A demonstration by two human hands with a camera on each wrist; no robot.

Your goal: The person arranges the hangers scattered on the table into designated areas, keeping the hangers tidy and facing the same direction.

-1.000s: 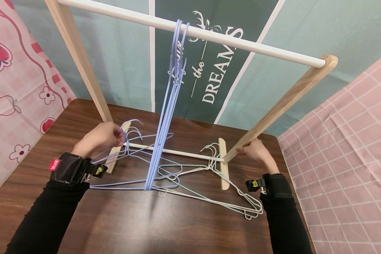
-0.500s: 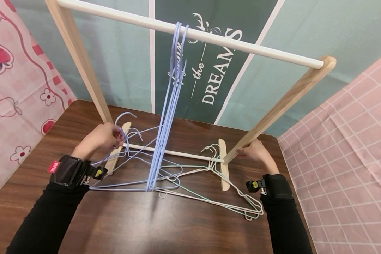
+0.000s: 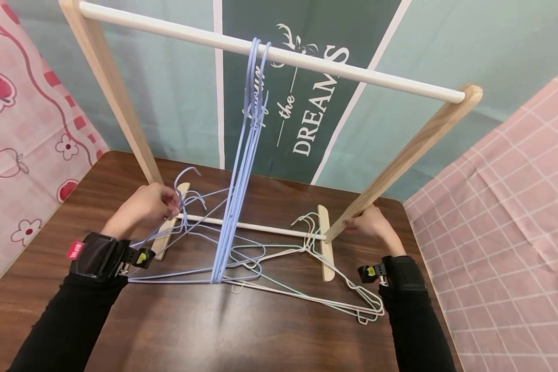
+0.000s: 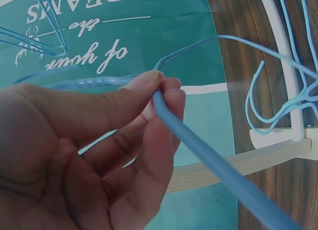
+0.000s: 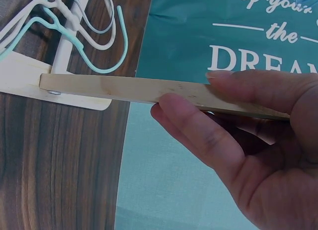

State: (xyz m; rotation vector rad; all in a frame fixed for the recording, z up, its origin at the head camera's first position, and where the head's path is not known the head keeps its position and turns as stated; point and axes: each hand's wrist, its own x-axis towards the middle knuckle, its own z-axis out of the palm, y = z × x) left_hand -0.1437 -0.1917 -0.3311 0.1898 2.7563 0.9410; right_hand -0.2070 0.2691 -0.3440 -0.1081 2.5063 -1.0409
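Observation:
In the left wrist view, my left hand [image 4: 114,135] pinches the wire of a blue clothes hanger [image 4: 203,150] between thumb and fingertips. The head view puts this hand [image 3: 152,202] beside the left end of the lower bar, with a blue hook rising by its fingers. More blue hangers [image 4: 278,113] cluster at that bar, their wires overlapping. My right hand [image 5: 248,140] grips the rack's right wooden post [image 5: 124,88], thumb on one side and fingers on the other. Several blue hangers [image 3: 234,206] hang bunched from the white top rail [image 3: 176,30].
White and mint hangers [image 5: 64,11] are hooked at the right end of the lower bar [image 3: 269,226], their bodies reaching over the brown table [image 3: 260,336]. Wooden feet [image 3: 324,248] support the rack. Printed cloths hang behind and at both sides.
The blue hanger in my left hand has turned, its hook lifting higher and one wire swinging toward the bunched hangers. My right hand stays on the post. The head view has shifted slightly.

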